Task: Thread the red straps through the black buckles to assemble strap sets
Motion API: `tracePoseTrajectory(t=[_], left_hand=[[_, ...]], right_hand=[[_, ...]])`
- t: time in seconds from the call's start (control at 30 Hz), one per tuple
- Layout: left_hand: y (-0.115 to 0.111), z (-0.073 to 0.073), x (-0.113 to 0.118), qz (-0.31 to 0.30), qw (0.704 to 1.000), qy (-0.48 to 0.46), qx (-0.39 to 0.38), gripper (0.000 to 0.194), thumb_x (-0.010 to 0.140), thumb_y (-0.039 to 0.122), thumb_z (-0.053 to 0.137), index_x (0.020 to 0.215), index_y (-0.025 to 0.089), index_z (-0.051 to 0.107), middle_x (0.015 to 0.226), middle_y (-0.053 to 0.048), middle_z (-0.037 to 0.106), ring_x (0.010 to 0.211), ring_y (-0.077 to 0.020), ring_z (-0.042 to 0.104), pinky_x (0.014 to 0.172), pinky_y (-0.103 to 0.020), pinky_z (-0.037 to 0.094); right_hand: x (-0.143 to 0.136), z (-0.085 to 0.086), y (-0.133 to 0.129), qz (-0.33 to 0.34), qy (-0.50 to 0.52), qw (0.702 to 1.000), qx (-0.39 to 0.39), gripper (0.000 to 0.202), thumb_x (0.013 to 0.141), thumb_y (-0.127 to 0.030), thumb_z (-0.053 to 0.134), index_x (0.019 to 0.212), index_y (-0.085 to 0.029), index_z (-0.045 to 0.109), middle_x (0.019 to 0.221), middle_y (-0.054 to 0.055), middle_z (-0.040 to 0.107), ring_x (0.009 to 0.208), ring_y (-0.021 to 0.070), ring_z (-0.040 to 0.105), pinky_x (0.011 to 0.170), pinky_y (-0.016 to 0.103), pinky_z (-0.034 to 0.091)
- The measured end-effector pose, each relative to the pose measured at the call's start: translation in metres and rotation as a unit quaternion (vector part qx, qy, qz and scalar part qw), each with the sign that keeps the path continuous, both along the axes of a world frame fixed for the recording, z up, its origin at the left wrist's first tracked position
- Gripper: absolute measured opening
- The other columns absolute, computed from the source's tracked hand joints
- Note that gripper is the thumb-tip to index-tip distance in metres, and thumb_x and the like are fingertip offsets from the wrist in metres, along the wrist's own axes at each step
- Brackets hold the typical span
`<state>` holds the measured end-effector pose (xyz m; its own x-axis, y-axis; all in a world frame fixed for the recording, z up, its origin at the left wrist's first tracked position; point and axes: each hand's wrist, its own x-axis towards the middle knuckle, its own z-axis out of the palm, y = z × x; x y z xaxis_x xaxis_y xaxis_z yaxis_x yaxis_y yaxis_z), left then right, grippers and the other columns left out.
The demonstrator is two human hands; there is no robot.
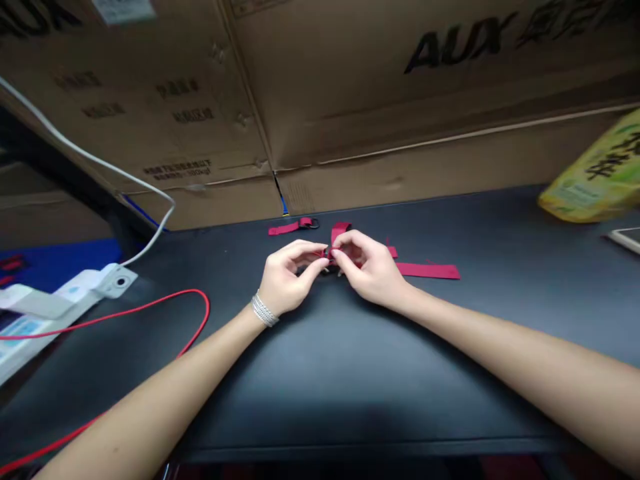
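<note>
The left hand (293, 273), silver-coloured bracelet (264, 311) at its wrist, and the right hand (367, 270) nearly meet over the matte black worktop (325, 380). Their fingers pinch part of the flat crimson fabric straps (429, 271), which extend beyond the right hand; the gripped part is mostly hidden. A short crimson strap with a dark ring (286, 229) lies behind the left hand.

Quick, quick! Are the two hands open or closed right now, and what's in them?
Left hand: closed, fingertips pinching red strap.
Right hand: closed too, thumb and finger pinching red strap.
</note>
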<state>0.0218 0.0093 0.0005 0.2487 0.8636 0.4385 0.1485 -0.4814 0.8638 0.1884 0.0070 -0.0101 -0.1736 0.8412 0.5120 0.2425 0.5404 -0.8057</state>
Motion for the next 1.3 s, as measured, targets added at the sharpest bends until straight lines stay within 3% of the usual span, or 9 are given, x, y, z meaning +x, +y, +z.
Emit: tracePoseTrajectory(t=[0.33,0.63,1.0,1.3], left_hand=[[0.0035,-0.0006,-0.0006,0.012,0.999,-0.005,0.030,0.018,0.075,0.022,0.067,0.090,0.013,0.071,0.087,-0.007,0.067,0.073,-0.0146,0.066,0.069,-0.027,0.057],[0.0028,0.0025,0.0030,0.033,0.996,-0.057,-0.066,0.018,0.071,0.026,0.070,0.082,0.012,0.066,0.078,-0.004,0.069,0.065,-0.0146,0.066,0.064,-0.027,0.058],[0.0086,0.0006,0.0003,0.026,0.996,-0.051,-0.075,0.022,0.071,0.028,0.069,0.085,0.012,0.068,0.082,-0.006,0.070,0.066,-0.0138,0.065,0.066,-0.026,0.057],[0.0085,0.0004,-0.0022,-0.016,0.993,-0.041,-0.108,0.023,0.065,0.027,0.075,0.080,0.013,0.065,0.076,-0.004,0.068,0.068,-0.0152,0.065,0.066,-0.028,0.056]], right_hand=[[0.0006,0.0001,-0.0014,-0.011,-0.019,0.999,0.032,0.006,0.087,-0.022,0.050,0.088,-0.018,0.055,0.082,0.004,0.057,0.067,0.0129,0.054,0.060,0.026,0.045],[-0.0003,0.0002,-0.0016,0.003,0.000,1.000,-0.001,0.005,0.087,-0.023,0.051,0.089,-0.019,0.050,0.078,0.002,0.056,0.064,0.0123,0.054,0.056,0.025,0.044],[0.0007,0.0001,-0.0017,0.032,-0.016,0.999,0.008,0.003,0.088,-0.021,0.049,0.087,-0.019,0.050,0.081,0.003,0.055,0.070,0.0137,0.053,0.064,0.027,0.044],[0.0025,0.0001,-0.0008,0.002,-0.045,0.998,0.036,0.006,0.088,-0.018,0.046,0.087,-0.019,0.052,0.084,0.004,0.055,0.075,0.0155,0.053,0.068,0.028,0.044]])
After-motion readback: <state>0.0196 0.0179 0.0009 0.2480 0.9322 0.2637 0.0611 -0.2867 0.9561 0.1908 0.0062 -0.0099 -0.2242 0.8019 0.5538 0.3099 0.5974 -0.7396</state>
